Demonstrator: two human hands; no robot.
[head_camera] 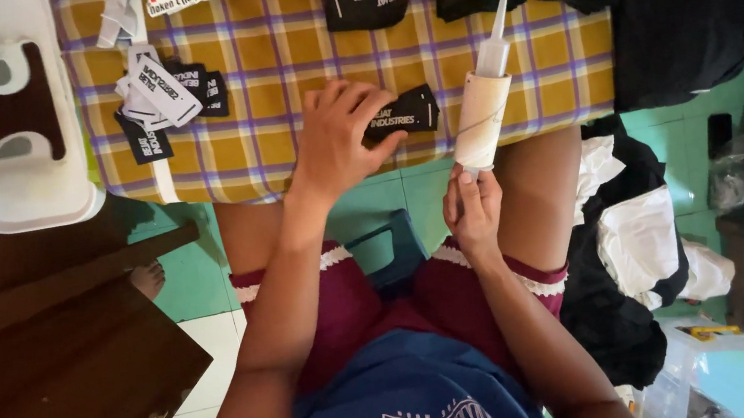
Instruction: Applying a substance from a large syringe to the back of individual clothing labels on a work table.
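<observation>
A yellow cloth checked with purple and white lines carries black labels with white lettering; the tube is cream, the shorts maroon, the floor green.

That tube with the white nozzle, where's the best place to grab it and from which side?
Grip the tube around its wrapped cream body, above where the right hand pinches its lower end. It stands tilted, nozzle pointing away over the checked cloth, so come from its open right side; the left hand and a black label crowd the other side. Probably avoid the thin nozzle.
</observation>
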